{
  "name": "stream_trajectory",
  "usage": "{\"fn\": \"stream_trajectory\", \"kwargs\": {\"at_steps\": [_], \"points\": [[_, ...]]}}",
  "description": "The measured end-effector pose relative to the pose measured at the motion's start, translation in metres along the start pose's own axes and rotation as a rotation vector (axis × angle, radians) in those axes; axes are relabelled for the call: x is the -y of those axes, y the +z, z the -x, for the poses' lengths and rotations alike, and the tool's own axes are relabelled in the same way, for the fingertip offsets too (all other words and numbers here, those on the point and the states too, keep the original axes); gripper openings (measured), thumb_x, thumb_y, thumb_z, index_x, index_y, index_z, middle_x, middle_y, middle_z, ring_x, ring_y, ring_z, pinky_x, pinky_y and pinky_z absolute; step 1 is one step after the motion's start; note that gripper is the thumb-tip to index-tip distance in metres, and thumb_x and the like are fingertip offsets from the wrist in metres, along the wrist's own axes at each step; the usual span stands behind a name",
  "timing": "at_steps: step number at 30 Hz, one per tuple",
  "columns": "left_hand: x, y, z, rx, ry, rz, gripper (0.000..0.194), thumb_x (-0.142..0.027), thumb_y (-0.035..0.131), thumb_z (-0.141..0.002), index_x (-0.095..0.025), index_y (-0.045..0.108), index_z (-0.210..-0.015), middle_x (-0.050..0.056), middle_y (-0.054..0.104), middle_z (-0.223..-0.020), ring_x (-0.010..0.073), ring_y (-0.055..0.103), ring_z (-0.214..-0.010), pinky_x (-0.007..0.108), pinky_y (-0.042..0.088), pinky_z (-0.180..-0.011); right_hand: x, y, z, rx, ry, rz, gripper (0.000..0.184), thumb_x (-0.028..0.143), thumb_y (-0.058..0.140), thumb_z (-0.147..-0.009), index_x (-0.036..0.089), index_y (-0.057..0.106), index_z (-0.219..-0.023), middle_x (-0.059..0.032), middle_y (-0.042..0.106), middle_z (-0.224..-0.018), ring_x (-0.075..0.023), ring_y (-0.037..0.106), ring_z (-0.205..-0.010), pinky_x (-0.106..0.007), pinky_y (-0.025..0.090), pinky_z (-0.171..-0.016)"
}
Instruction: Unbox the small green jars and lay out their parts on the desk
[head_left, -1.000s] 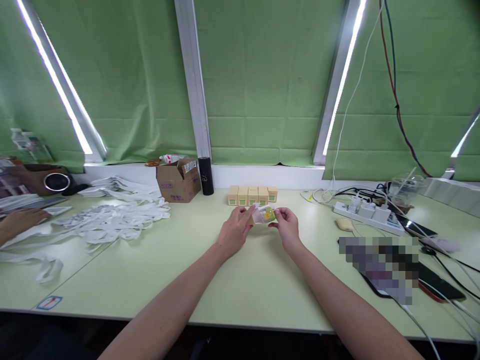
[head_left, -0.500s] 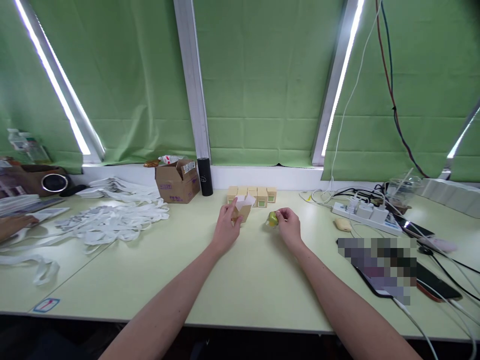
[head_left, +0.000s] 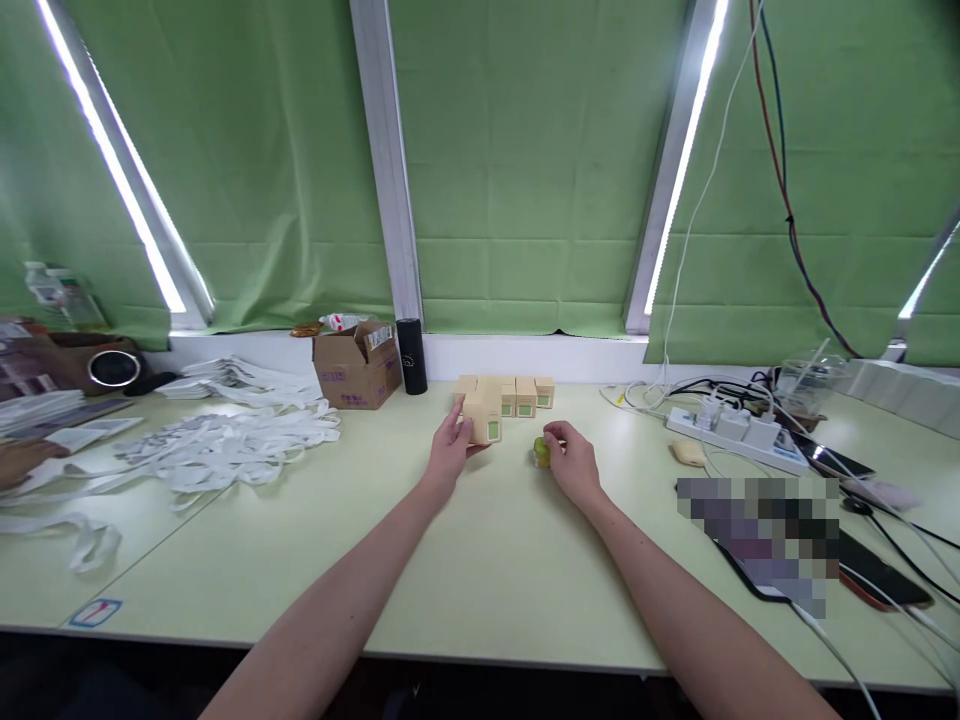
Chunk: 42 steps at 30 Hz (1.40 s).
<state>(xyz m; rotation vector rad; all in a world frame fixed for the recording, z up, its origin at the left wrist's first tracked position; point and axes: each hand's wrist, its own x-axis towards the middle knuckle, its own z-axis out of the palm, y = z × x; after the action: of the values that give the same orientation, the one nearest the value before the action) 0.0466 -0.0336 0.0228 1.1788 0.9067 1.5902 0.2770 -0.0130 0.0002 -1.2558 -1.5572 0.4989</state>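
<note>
My left hand (head_left: 448, 454) grips a small tan cardboard box (head_left: 484, 412) from its left side, thumb in front and fingers behind. A green label shows low on the box's right face. To the right, my right hand (head_left: 574, 466) has its fingers closed on a small jar (head_left: 541, 453) with a green lid and a clear, yellowish body, low over the tabletop and apart from the box. Behind the held box stand several similar small boxes (head_left: 526, 396) in a row, partly hidden by it.
White straps (head_left: 225, 440) lie heaped at left, with a person's hand (head_left: 30, 462) at the far left edge. An open carton (head_left: 356, 368) and black bottle (head_left: 411, 356) stand behind. At right are a power strip (head_left: 739, 438), cables and phones (head_left: 885, 575).
The box in my left hand has turned from tilted, with its white flaps raised, to upright with its label showing. My right hand and the jar have come slightly lower.
</note>
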Motion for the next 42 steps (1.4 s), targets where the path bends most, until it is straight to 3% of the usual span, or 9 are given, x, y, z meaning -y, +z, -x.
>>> {"fn": "stream_trajectory", "kwargs": {"at_steps": [3,6,12,16,19,21,29,34,42], "points": [[-0.003,0.003,0.003,0.023,-0.035,0.110,0.074,-0.050,0.071,-0.092,-0.028,0.041,-0.156,0.012,0.066,-0.136,0.0248,0.071,-0.109,0.048,0.064,-0.091,0.012,-0.002,0.004,-0.070,-0.122,0.004,0.032,0.041,0.048,-0.096,0.022,0.069,-0.110,-0.0114,0.073,-0.113,-0.0286,0.064,-0.110,-0.047,0.052,-0.093],[-0.004,0.005,0.006,0.090,-0.057,0.153,0.064,-0.051,0.067,-0.094,-0.028,0.048,-0.151,0.012,0.064,-0.139,0.0269,0.071,-0.111,0.051,0.065,-0.090,0.031,-0.002,0.014,-0.081,-0.213,-0.085,0.032,0.042,0.048,-0.097,0.022,0.069,-0.111,-0.0132,0.070,-0.116,-0.0280,0.063,-0.107,-0.044,0.055,-0.087],[-0.004,0.011,0.011,0.200,-0.084,0.193,0.060,-0.050,0.069,-0.093,-0.024,0.053,-0.145,0.014,0.071,-0.129,0.0264,0.075,-0.099,0.049,0.065,-0.086,0.058,0.007,0.026,0.108,-0.036,-0.501,0.046,0.055,0.062,-0.090,0.022,0.063,-0.124,-0.0109,0.069,-0.119,-0.0182,0.063,-0.077,-0.031,0.053,-0.060],[-0.006,0.014,0.014,0.244,-0.103,0.191,0.058,-0.048,0.070,-0.093,-0.021,0.057,-0.142,0.014,0.073,-0.122,0.0250,0.074,-0.093,0.045,0.065,-0.079,0.058,0.013,0.026,0.270,0.139,-0.708,0.063,0.065,0.072,-0.079,0.018,0.064,-0.121,-0.0055,0.069,-0.088,-0.0139,0.056,-0.058,-0.027,0.044,-0.047],[-0.008,0.016,0.016,0.255,-0.122,0.181,0.060,-0.049,0.071,-0.092,-0.020,0.056,-0.143,0.015,0.073,-0.123,0.0245,0.074,-0.091,0.043,0.065,-0.076,0.057,0.014,0.026,0.360,0.193,-0.786,0.063,0.067,0.075,-0.077,0.017,0.068,-0.115,0.0030,0.058,-0.063,-0.0111,0.048,-0.050,-0.026,0.042,-0.046],[-0.009,0.017,0.017,0.250,-0.124,0.169,0.063,-0.050,0.072,-0.090,-0.020,0.056,-0.143,0.015,0.073,-0.123,0.0245,0.074,-0.090,0.043,0.065,-0.075,0.057,0.012,0.027,0.355,0.195,-0.814,0.060,0.067,0.077,-0.075,0.018,0.070,-0.109,0.0034,0.057,-0.063,-0.0104,0.047,-0.050,-0.026,0.042,-0.046],[-0.011,0.023,0.019,0.167,-0.012,-0.025,0.061,-0.057,0.070,-0.089,-0.020,0.059,-0.136,0.014,0.072,-0.123,0.0242,0.072,-0.092,0.039,0.065,-0.072,0.057,0.006,0.022,0.291,0.216,-0.877,0.053,0.059,0.087,-0.067,0.019,0.075,-0.098,-0.0066,0.069,-0.097,-0.0150,0.058,-0.075,-0.023,0.048,-0.049],[-0.014,0.023,0.022,0.221,0.040,-0.014,0.057,-0.043,0.073,-0.086,-0.020,0.057,-0.135,0.015,0.066,-0.134,0.0255,0.068,-0.102,0.039,0.064,-0.076,0.052,0.006,0.018,0.208,0.252,-0.955,0.050,0.057,0.089,-0.065,0.019,0.074,-0.095,-0.0061,0.069,-0.097,-0.0167,0.060,-0.077,-0.026,0.053,-0.051],[-0.007,0.026,0.025,0.287,0.104,-0.106,0.060,-0.028,0.068,-0.086,-0.023,0.049,-0.142,0.012,0.067,-0.134,0.0243,0.066,-0.110,0.041,0.059,-0.090,0.052,0.008,0.018,0.204,0.287,-0.976,0.054,0.059,0.088,-0.068,0.019,0.071,-0.099,-0.0079,0.072,-0.099,-0.0185,0.065,-0.079,-0.029,0.057,-0.055]]}}
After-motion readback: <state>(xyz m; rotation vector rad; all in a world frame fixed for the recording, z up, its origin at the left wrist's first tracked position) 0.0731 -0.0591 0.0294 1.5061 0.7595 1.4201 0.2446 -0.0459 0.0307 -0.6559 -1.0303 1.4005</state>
